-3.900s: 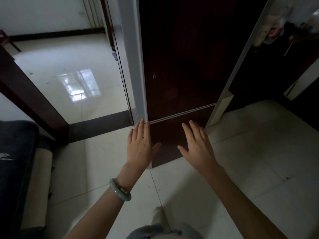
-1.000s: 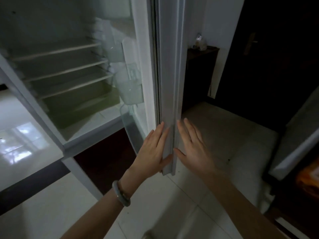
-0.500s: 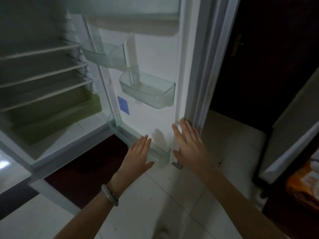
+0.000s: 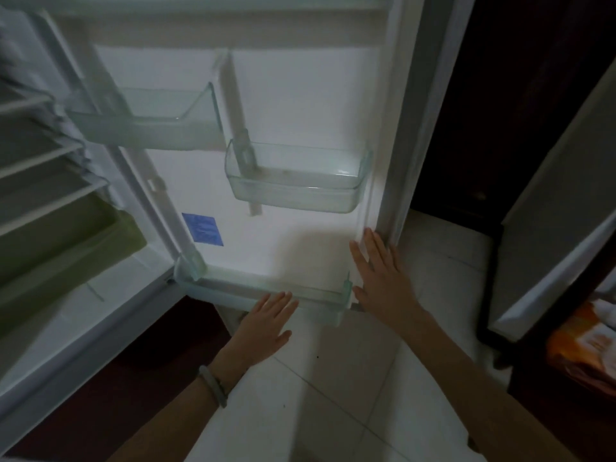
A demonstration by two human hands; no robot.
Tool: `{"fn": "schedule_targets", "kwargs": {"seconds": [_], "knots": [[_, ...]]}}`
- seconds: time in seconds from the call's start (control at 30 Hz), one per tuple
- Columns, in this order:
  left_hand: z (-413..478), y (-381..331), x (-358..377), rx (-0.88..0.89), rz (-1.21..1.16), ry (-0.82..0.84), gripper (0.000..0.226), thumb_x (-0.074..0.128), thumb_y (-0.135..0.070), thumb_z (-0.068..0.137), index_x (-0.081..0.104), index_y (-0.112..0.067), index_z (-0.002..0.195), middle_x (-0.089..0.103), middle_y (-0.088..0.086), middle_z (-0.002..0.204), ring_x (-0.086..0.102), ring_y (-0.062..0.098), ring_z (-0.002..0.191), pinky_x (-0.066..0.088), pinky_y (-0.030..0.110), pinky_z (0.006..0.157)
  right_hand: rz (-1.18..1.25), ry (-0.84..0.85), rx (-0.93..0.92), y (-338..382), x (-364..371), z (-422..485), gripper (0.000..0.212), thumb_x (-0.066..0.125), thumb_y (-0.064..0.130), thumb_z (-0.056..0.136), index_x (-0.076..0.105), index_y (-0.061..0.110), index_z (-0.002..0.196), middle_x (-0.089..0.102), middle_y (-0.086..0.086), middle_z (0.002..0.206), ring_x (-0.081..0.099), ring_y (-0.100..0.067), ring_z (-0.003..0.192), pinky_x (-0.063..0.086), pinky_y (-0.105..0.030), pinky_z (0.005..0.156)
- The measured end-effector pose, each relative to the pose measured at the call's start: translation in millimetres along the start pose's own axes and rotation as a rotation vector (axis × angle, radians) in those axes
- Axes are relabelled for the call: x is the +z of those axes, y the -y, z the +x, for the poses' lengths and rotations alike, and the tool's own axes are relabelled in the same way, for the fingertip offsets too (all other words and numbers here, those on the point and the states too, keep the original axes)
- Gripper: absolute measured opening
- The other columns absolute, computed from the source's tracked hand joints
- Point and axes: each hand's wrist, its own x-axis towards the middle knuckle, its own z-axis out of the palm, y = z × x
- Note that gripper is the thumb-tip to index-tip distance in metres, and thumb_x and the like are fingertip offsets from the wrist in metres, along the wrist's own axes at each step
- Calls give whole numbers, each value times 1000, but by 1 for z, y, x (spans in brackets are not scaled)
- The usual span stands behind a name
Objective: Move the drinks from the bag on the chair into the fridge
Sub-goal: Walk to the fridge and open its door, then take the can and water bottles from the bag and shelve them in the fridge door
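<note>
The fridge door [image 4: 300, 105] stands wide open in front of me, its white inner side facing me with three clear bins. The fridge's inside [image 4: 50, 201] shows at the left, with bare wire shelves and a green drawer. My right hand [image 4: 380, 275] lies flat with spread fingers against the door's lower right edge. My left hand [image 4: 266, 325] hovers open just below the bottom door bin [image 4: 266, 291], holding nothing. An orange bag [image 4: 586, 348] peeks in at the right edge. No drinks are visible.
White floor tiles [image 4: 350, 395] stretch below my arms. A dark wooden door [image 4: 520, 95] stands behind the fridge door at the right. A grey panel edge [image 4: 550, 245] slants across the right side. The dark lower fridge front [image 4: 100, 378] sits at the bottom left.
The fridge door has swung from shut to wide open, pushed rightward. My left hand came off the door edge and dropped below the bottom bin; my right hand stays on the edge.
</note>
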Motion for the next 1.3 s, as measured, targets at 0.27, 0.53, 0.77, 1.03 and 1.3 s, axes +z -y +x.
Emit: {"fn": "schedule_targets", "kwargs": {"seconds": [0.27,0.53,0.77,1.03,1.3], "knots": [[46,19,18,49,-17,-11,89,56,-45,79,7,-15,148,33,14,148,33,28,135,15,39,109,57,-34,84,-16,11,34,87,81,14,62,36,-1,135,33,-31,141,30,-45,131,29,-61,100],[94,11,20,-70,33,-43,92,73,-38,71,27,-5,143,35,18,146,36,33,133,27,49,107,170,-110,116,-16,11,34,67,74,11,73,42,-3,131,45,-31,132,44,-46,120,36,-54,98],[125,12,20,-110,-13,-81,99,80,-32,62,29,-2,141,38,20,144,37,35,131,29,52,105,294,-146,141,-20,1,25,59,56,21,83,38,0,135,43,-25,136,40,-37,124,29,-38,104],[151,13,13,-174,-32,-55,97,67,-35,78,6,-4,146,10,18,154,9,34,142,6,48,113,568,-162,303,-27,-11,10,60,59,25,88,31,21,141,46,-3,132,49,-19,112,43,-33,93],[153,8,20,-229,18,-31,114,85,-30,54,21,-1,144,27,24,148,26,39,136,-2,47,112,570,-180,406,-47,-13,-13,60,60,24,87,33,22,139,45,0,131,47,-14,113,44,-34,93]]}}
